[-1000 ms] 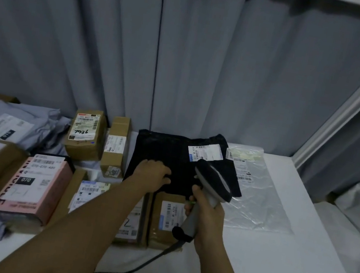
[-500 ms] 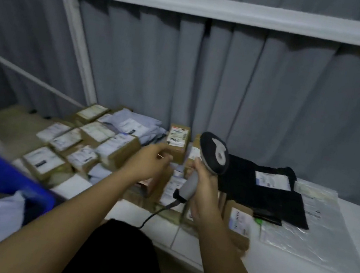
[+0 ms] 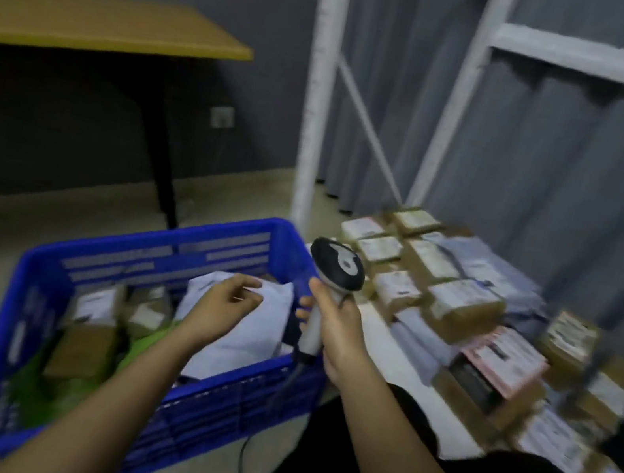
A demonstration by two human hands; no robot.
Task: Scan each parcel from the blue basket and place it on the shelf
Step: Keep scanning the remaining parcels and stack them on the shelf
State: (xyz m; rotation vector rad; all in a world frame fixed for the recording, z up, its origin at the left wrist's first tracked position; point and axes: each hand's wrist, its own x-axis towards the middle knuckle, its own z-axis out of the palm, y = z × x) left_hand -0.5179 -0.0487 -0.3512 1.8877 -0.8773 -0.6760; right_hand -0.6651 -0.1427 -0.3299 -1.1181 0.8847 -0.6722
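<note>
Two hands; right (image 3: 332, 323) grips scanner (image 3: 329, 281) | left (image 3: 225, 304) over slatted basket (image 3: 157, 251)

Under the left hand (image 3: 225, 306) sits a blue plastic basket (image 3: 158, 246) with slotted walls, holding brown cardboard boxes (image 3: 82, 350) and a smooth pale poly mailer (image 3: 243, 332). The right hand (image 3: 336, 324) grips a glossy plastic scanner (image 3: 333, 269); beyond it, a white painted metal shelf frame (image 3: 313, 111) and matt grey cloth curtain (image 3: 562, 176)
</note>
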